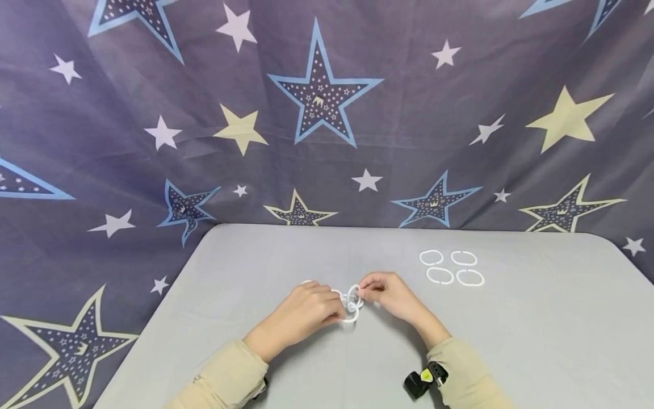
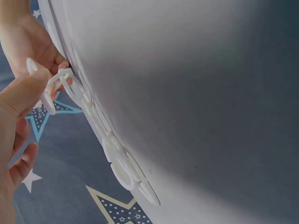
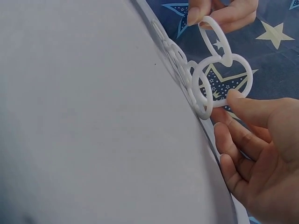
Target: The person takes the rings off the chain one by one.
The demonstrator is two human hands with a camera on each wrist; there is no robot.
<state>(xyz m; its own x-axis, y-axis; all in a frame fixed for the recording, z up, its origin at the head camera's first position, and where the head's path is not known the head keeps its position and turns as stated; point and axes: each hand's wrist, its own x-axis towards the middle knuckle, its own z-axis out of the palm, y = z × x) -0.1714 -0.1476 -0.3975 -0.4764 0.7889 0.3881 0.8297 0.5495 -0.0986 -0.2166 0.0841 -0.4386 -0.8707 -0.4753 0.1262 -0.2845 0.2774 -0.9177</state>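
Observation:
Between both hands is a chain of white oval plastic links [image 2: 122,176], part of it trailing on the table. My left hand [image 1: 314,307] pinches one link [image 3: 224,42] between thumb and fingers. Joined to that one is another link [image 3: 250,77], whose lower edge my right hand [image 1: 390,292] pinches with thumb and fingertips. In the right wrist view, a further link [image 3: 209,100] hangs through it, near the right fingertips. From the head, the left hand covers part of the chain.
Several loose white links [image 1: 470,285] lie grouped on the grey table [image 1: 536,318], to the right and beyond the right hand. A dark curtain with stars [image 1: 357,113] hangs behind the table. A black device [image 1: 416,385] is strapped at the right wrist.

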